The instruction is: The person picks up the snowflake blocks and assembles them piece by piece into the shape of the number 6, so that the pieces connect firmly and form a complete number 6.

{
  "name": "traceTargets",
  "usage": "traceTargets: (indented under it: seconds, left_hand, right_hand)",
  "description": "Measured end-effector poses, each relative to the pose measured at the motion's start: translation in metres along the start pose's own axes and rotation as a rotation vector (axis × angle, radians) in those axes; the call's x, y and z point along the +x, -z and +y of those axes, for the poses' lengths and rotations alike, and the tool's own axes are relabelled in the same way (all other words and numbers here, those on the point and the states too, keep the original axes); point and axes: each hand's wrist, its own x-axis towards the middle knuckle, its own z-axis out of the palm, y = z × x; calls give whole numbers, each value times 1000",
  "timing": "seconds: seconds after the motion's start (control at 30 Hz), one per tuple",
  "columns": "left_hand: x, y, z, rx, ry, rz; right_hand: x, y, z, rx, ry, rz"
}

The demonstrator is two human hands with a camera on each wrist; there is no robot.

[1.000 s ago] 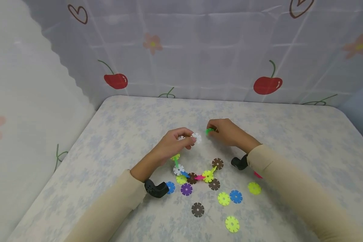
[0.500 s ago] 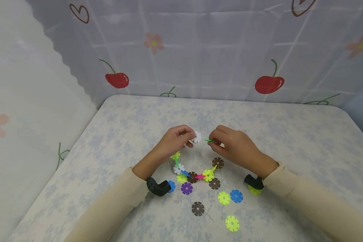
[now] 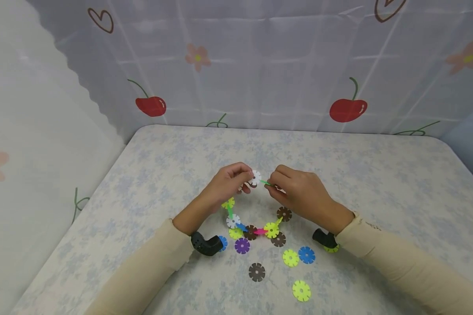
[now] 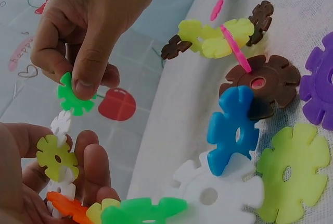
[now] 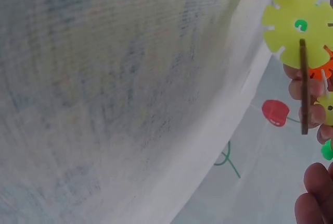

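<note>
Low over the table, my left hand (image 3: 229,183) pinches a white notched disc (image 3: 255,177), the end piece of a chain of slotted plastic discs. In the left wrist view the chain passes through a yellow disc (image 4: 56,157) and an orange disc (image 4: 68,207) to a green one (image 4: 143,212), a white one (image 4: 209,195) and a blue one (image 4: 234,130). Thumb and fingers of my right hand (image 3: 305,192) pinch a bright green disc (image 4: 75,96), edge-on in the head view. It is right at the white disc's rim; whether they touch I cannot tell.
Loose discs lie nearer me: purple (image 3: 242,246), brown (image 3: 257,272), yellow-green (image 3: 301,291) and blue (image 3: 306,255). The chain's brown end disc (image 3: 284,213) is below my right hand. A printed curtain (image 3: 252,65) hangs behind the table (image 3: 173,153).
My right hand has come nearer to me, then left, bringing the green disc close to the white one. The green disc has turned edge-on. My left hand has hardly moved.
</note>
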Motion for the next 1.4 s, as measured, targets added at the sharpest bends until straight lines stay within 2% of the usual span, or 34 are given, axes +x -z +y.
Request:
traceTargets:
  seconds: [0.17, 0.27, 0.4, 0.57, 0.8, 0.9, 1.07, 1.27, 1.33, 1.4]
  left_hand:
    - [0, 1, -1, -5, -4, -52]
    - [0, 0, -1, 1, -9, -57]
    - [0, -1, 0, 15, -21, -53]
    - [-1, -3, 1, 32, -55, -78]
    - [-3, -6, 6, 15, -98, -104]
    - [-3, -7, 8, 11, -94, -102]
    - [-2, -9, 5, 10, -38, -135]
    - [0, -9, 4, 71, -23, -171]
    - [1, -8, 5, 97, -22, -172]
    - [2, -8, 4, 109, -21, -172]
  right_hand:
    - [-1, 0, 0, 7, 2, 2]
    - [-1, 0, 0, 24, 18, 17]
    - [-1, -1, 1, 47, 69, 46]
    - [-1, 1, 1, 61, 128, 63]
    - [-1, 2, 1, 83, 104, 74]
    - [-2, 2, 1, 90, 90, 70]
    - [-3, 6, 4, 79, 50, 25]
    - [-10, 15, 11, 62, -55, -58]
    - [-16, 22, 16, 55, -123, -117]
    - [-24, 31, 21, 57, -229, -233]
